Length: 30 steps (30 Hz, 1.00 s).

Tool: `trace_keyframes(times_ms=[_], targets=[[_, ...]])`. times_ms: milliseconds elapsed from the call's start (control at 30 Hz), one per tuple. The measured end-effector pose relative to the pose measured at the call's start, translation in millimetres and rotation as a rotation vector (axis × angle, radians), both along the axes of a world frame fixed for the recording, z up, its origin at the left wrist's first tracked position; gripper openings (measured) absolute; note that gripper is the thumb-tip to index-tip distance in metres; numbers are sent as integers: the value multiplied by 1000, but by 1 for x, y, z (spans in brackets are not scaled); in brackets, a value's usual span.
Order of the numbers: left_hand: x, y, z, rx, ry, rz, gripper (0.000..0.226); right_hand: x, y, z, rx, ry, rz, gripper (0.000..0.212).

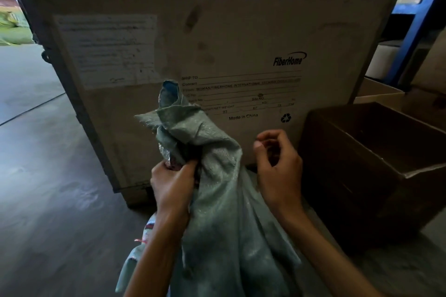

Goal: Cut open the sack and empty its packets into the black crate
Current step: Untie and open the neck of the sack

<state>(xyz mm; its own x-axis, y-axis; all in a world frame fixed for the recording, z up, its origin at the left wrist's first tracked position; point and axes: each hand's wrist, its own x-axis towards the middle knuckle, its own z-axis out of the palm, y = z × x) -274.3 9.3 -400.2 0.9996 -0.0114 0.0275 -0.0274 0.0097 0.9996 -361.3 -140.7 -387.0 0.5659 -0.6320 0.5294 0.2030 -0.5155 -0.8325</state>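
A grey-green woven sack [217, 200] stands upright in front of me, its bunched top twisted and pointing up. My left hand [172, 183] grips the gathered neck of the sack, with something reddish showing between its fingers. My right hand [277, 161] hovers just right of the sack, fingers curled and apart, thumb and forefinger close together, holding nothing that I can make out. No black crate or cutting tool shows. The sack's contents are hidden.
A large dusty wooden shipping crate [241, 31] with printed labels stands right behind the sack. An open brown cardboard box [376, 176] sits to the right, with paler boxes [379, 94] and a blue rack post [415, 26] behind. Grey concrete floor [48, 188] stretches left.
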Motion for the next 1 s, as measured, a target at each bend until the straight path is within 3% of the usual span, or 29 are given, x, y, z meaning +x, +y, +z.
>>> trace_keyframes(times_ms=[33,133,233,300,400,567,633,733,767,833,867,933,1000], targets=[[1,3,-1,99,-91,60,38,-3,3,5,-41,-11,95,9],[-4,5,6,204,-245,65,41,-10,16,4,-324,319,203,38],[-1,11,16,266,-244,12,36,-4,12,-5,-487,427,156,33],[5,21,23,183,-142,-40,38,-3,0,2,-397,419,285,29],[14,40,31,-140,35,-186,46,-14,-20,28,-266,365,383,21],[31,65,21,-306,170,-336,93,-28,-49,42,-7,328,395,17],[31,64,19,-355,194,-371,86,-27,-52,36,54,333,377,17],[27,55,16,-478,202,-424,48,-20,-46,29,247,289,352,22],[26,52,13,-500,173,-460,52,-17,-43,29,357,266,368,24],[23,44,6,-407,94,-546,75,-16,-35,33,520,277,445,29],[18,38,5,-323,63,-590,74,-16,-29,35,546,318,497,34],[9,24,6,-217,34,-659,60,-14,-19,31,478,419,542,43],[3,14,5,-187,19,-702,62,-9,-15,21,342,459,443,38]])
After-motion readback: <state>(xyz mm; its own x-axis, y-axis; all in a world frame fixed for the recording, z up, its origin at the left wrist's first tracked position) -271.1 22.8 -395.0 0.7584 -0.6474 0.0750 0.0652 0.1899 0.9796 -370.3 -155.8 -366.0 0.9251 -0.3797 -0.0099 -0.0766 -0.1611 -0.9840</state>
